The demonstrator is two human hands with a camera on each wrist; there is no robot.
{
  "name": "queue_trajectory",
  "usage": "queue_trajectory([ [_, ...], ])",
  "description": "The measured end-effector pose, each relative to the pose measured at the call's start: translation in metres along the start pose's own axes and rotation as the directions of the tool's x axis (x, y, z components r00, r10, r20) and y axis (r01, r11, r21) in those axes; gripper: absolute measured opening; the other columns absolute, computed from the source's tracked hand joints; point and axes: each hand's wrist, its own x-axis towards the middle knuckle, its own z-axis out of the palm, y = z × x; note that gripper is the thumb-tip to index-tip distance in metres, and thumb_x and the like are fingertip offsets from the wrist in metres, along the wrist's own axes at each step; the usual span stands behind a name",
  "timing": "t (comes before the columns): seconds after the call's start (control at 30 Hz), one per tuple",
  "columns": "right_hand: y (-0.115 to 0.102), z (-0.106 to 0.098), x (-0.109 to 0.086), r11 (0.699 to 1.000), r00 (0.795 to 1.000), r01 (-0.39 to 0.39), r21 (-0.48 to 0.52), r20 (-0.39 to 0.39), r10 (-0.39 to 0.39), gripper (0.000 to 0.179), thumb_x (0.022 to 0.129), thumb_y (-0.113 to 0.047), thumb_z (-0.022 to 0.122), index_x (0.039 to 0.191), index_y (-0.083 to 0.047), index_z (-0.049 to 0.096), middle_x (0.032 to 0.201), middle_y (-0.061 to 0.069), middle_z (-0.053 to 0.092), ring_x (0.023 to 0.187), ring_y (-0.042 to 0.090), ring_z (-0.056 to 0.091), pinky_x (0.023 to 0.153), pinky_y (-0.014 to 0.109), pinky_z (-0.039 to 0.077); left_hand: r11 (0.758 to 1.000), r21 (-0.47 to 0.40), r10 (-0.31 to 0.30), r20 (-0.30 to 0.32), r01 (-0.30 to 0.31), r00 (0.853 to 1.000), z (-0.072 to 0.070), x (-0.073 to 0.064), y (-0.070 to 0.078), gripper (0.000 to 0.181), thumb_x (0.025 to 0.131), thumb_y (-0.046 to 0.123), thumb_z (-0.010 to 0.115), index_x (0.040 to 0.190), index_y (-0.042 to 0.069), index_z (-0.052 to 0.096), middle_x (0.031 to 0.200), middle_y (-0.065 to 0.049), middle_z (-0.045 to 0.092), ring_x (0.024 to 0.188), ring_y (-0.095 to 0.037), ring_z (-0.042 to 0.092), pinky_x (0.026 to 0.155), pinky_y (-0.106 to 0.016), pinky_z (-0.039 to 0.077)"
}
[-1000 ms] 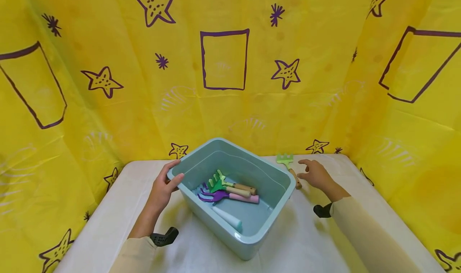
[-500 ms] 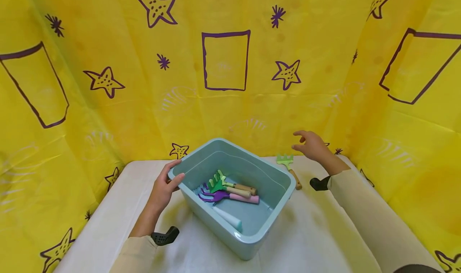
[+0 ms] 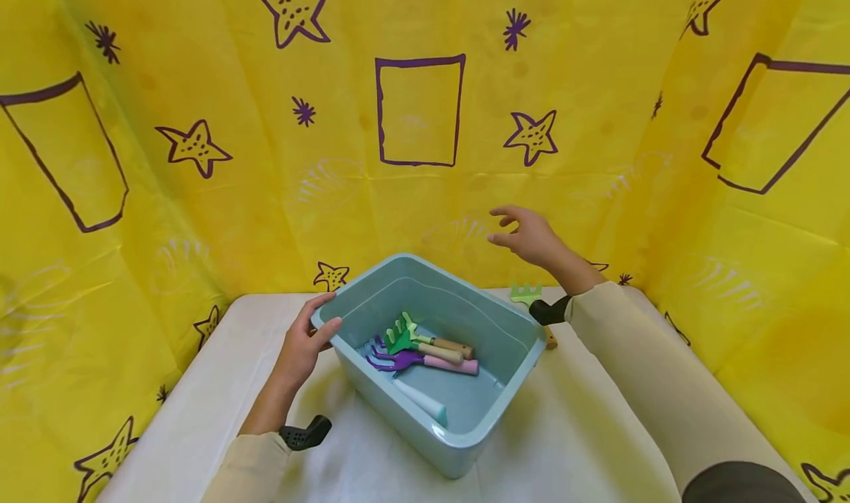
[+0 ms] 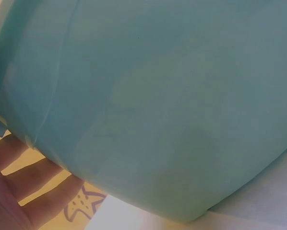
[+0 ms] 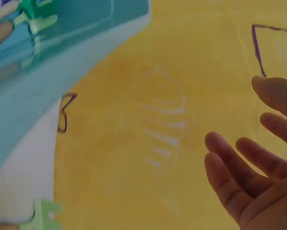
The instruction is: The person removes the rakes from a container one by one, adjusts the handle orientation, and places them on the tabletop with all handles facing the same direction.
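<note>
My left hand [image 3: 302, 344] grips the rectangular blue-green plastic bin [image 3: 458, 311] on the white-clothed table [image 3: 229, 374]; small green and purple hand rakes [image 3: 401, 344] lie inside. My right hand [image 3: 527, 236] is raised, fingers parted.

The bin [image 3: 405, 425] stands on the table [image 3: 372, 459], hand tools [image 3: 438, 352] lying in it. A rake [image 3: 527, 293] lies to its right. A curtain [image 3: 418, 193] hangs behind the table.
</note>
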Motion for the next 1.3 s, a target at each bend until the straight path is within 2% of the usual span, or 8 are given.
queue_trajectory([
  [0.17, -0.023, 0.015, 0.009, 0.996, 0.999, 0.037, 0.087, 0.037, -0.04, 0.054, 0.092, -0.021, 0.068, 0.141, -0.014, 0.049, 0.13, 0.019, 0.051, 0.093, 0.033, 0.064, 0.082, 0.045, 0.054, 1.0, 0.005, 0.004, -0.002, -0.004, 1.0, 0.0, 0.0, 0.0, 0.055, 0.097, 0.034, 0.059, 0.146, 0.022, 0.039, 0.147, -0.017, 0.038, 0.12, -0.046, 0.05, 0.091, -0.055, 0.048],
  [0.4, -0.045, 0.041, 0.016, 0.984, 0.988, 0.092, 0.152, 0.112, -0.109, 0.052, 0.092, -0.022, 0.069, 0.139, -0.013, 0.051, 0.131, 0.016, 0.052, 0.114, 0.034, 0.056, 0.093, 0.046, 0.049, 1.0, 0.009, -0.002, -0.006, 0.002, 1.0, -0.002, 0.0, 0.0, 0.053, 0.097, 0.032, 0.059, 0.146, 0.022, 0.039, 0.146, -0.017, 0.039, 0.119, -0.046, 0.05, 0.09, -0.055, 0.048],
  [0.5, -0.052, 0.053, 0.017, 0.978, 0.981, 0.103, 0.182, 0.144, -0.13, 0.052, 0.091, -0.021, 0.07, 0.139, -0.014, 0.051, 0.132, 0.014, 0.051, 0.118, 0.033, 0.055, 0.095, 0.045, 0.048, 1.0, 0.011, -0.012, -0.003, 0.012, 1.0, -0.002, 0.0, -0.001, 0.053, 0.097, 0.033, 0.058, 0.146, 0.023, 0.038, 0.147, -0.016, 0.038, 0.12, -0.046, 0.05, 0.091, -0.055, 0.048],
  [0.77, -0.059, 0.085, 0.017, 0.976, 0.956, 0.15, 0.159, 0.229, -0.184, 0.052, 0.091, -0.02, 0.069, 0.139, -0.011, 0.051, 0.135, 0.013, 0.052, 0.118, 0.034, 0.054, 0.094, 0.041, 0.05, 1.0, 0.003, -0.007, 0.002, 0.007, 1.0, -0.003, 0.001, -0.001, 0.053, 0.098, 0.031, 0.058, 0.146, 0.022, 0.038, 0.147, -0.016, 0.038, 0.121, -0.046, 0.049, 0.091, -0.054, 0.048],
  [0.9, -0.06, 0.097, 0.017, 0.976, 0.943, 0.171, 0.132, 0.264, -0.201, 0.054, 0.09, -0.02, 0.07, 0.139, -0.009, 0.051, 0.134, 0.018, 0.053, 0.119, 0.034, 0.053, 0.092, 0.04, 0.05, 1.0, 0.006, -0.002, -0.001, 0.002, 1.0, -0.003, 0.001, -0.001, 0.054, 0.097, 0.033, 0.058, 0.146, 0.021, 0.038, 0.147, -0.017, 0.038, 0.12, -0.046, 0.05, 0.091, -0.054, 0.049],
  [1.0, -0.058, 0.107, 0.017, 0.974, 0.928, 0.162, 0.159, 0.311, -0.205, 0.054, 0.091, -0.019, 0.07, 0.14, -0.008, 0.049, 0.134, 0.02, 0.052, 0.114, 0.032, 0.056, 0.09, 0.04, 0.052, 1.0, 0.003, -0.008, -0.009, 0.008, 1.0, -0.004, 0.001, -0.001, 0.053, 0.097, 0.031, 0.058, 0.146, 0.021, 0.039, 0.146, -0.017, 0.038, 0.119, -0.046, 0.05, 0.091, -0.054, 0.049],
  [1.13, -0.052, 0.12, 0.015, 0.974, 0.913, 0.106, 0.2, 0.369, -0.175, 0.054, 0.092, -0.019, 0.068, 0.142, -0.008, 0.047, 0.136, 0.018, 0.05, 0.111, 0.03, 0.058, 0.087, 0.04, 0.054, 1.0, -0.004, -0.013, -0.005, 0.013, 1.0, -0.002, 0.0, -0.001, 0.053, 0.098, 0.03, 0.058, 0.146, 0.02, 0.038, 0.146, -0.017, 0.038, 0.119, -0.045, 0.05, 0.091, -0.054, 0.048],
  [1.3, -0.043, 0.133, 0.012, 0.982, 0.894, 0.041, 0.186, 0.431, -0.119, 0.059, 0.093, -0.02, 0.067, 0.146, -0.007, 0.042, 0.141, 0.019, 0.045, 0.116, 0.03, 0.055, 0.089, 0.042, 0.052, 0.999, -0.032, 0.003, 0.005, -0.003, 1.0, -0.002, 0.002, -0.001, 0.054, 0.098, 0.024, 0.057, 0.147, 0.016, 0.037, 0.145, -0.021, 0.038, 0.118, -0.048, 0.051, 0.091, -0.055, 0.048],
])
